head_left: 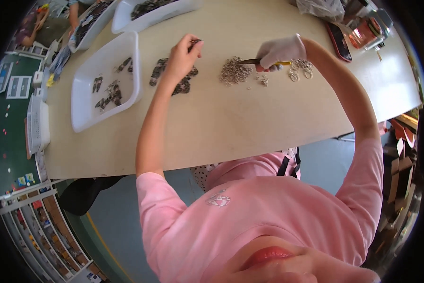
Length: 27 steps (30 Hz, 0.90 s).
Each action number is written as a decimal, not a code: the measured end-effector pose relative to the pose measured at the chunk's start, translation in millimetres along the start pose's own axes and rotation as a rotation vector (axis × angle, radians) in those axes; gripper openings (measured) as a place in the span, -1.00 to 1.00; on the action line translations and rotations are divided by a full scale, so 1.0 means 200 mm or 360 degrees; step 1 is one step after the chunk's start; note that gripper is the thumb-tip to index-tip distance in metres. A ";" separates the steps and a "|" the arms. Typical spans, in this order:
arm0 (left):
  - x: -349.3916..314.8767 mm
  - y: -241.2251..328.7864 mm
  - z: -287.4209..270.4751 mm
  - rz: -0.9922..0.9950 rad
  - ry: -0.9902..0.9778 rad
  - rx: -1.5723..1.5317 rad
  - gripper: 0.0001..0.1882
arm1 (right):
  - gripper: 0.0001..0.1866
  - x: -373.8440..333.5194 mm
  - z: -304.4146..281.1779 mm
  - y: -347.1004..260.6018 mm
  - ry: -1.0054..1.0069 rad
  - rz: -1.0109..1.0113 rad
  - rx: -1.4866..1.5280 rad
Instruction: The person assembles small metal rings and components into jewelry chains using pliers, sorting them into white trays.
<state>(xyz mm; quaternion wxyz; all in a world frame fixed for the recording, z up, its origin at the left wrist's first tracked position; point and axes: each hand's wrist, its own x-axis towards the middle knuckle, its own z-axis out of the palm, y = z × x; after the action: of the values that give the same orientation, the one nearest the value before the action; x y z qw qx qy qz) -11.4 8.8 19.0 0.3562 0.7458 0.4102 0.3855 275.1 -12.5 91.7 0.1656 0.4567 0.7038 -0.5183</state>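
My left hand (184, 55) is bare and raised over the table, its fingers pinched on a small dark piece mostly hidden by them. Below it on the tabletop lie dark, patterned flat pieces (181, 87), partly covered by my wrist. My right hand (281, 51) wears a whitish glove and grips pliers with a yellow handle (283, 63). The dark jaws of the pliers point left, over the edge of a heap of small silvery metal rings (234, 71). Larger metal rings (294, 75) lie just below my right wrist.
A white plastic tray (79, 106) with several dark pieces stands on the left. Two more filled bins, including a white bin (162, 17), are at the back. A phone (338, 41) and a reddish bottle (364, 34) lie back right. Other people sit at the far left.
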 end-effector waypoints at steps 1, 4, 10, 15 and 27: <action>0.01 0.06 0.01 -0.0164 -0.0123 -0.0051 -0.80 | -0.74 -0.01 0.02 0.04 0.0130 -0.0212 0.0240; -0.03 0.16 0.02 -0.0315 -0.0359 -0.0348 -0.81 | -0.76 -0.07 0.09 -0.03 0.0550 -0.0568 0.0463; -0.10 0.32 0.13 -0.0126 -0.0524 -0.0466 -0.77 | -0.70 -0.07 0.22 -0.10 0.1218 -0.0777 0.0076; -0.11 0.37 0.15 -0.0171 -0.0663 -0.0337 -0.75 | -0.72 -0.06 0.22 -0.09 0.1201 -0.0768 0.0001; -0.15 0.42 0.18 0.0161 -0.0352 0.0046 -0.80 | -0.73 -0.07 0.27 -0.10 0.1236 -0.0635 0.0105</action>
<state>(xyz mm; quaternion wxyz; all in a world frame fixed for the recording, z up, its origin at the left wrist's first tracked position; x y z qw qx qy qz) 37.9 -59.3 64.4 0.3687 0.8085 0.3359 0.3123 252.5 -68.3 91.7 -0.2295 0.4778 0.7714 -0.3522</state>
